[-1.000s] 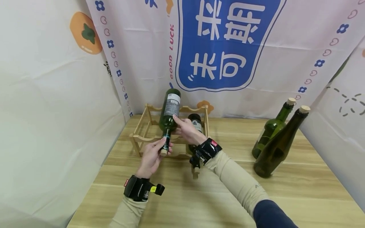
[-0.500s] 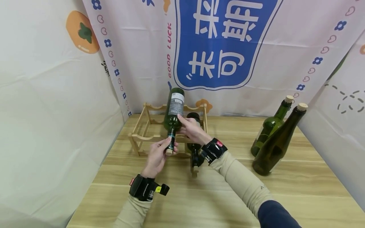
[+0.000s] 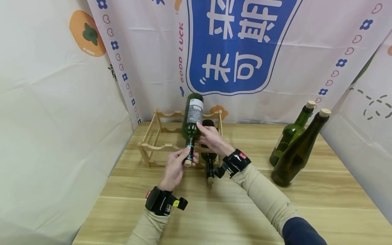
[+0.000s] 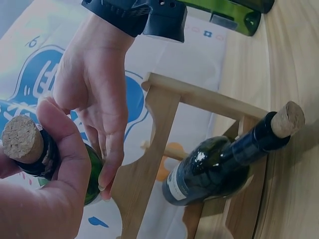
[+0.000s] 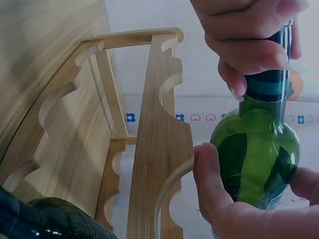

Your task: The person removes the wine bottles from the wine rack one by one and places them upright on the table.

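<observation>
A corked green wine bottle slants over the wooden wine rack, its base toward the back wall and its neck toward me. My left hand grips the neck close to the cork. At the bottle's shoulder my right hand holds it, thumb on the near side and fingers curling beneath; the right wrist view shows this hand around the green glass. Below, at the rack's right end, lies a dark wine bottle in the lower tier, its corked neck sticking out the front.
Two corked bottles stand at the right of the table, a green one behind a dark brown one. The rack's scalloped upper rail runs beside the held bottle. A printed cloth hangs behind the wooden table.
Both hands have carried the green bottle to the right above the rack, closer to the bottle lying in it. Their grip stays the same. The head view has shifted slightly.
</observation>
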The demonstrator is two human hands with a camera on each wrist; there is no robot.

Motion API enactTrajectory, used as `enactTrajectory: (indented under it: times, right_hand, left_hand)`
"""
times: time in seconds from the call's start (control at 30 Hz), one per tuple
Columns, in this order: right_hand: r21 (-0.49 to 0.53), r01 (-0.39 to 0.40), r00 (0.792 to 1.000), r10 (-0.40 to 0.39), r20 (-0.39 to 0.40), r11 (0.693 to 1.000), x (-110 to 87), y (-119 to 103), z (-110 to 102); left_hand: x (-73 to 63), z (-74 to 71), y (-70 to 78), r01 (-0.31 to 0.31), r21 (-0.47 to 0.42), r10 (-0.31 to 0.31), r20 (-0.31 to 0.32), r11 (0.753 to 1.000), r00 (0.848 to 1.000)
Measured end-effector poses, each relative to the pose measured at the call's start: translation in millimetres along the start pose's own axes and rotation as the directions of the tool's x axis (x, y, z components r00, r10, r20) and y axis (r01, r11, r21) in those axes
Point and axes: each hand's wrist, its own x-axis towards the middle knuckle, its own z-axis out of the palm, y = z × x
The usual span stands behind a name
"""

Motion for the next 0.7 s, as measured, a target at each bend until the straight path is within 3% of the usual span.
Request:
enactTrajectory:
  times: [0.7]
  right_hand:
    - [-0.002, 0.028, 1.0, -0.028, 0.004, 1.0, -11.2, 0.0, -24.8]
  left_hand:
    - [3.7, 21.6, -12.2, -0.013, 0.031, 0.012, 0.027, 0.999, 1.0]
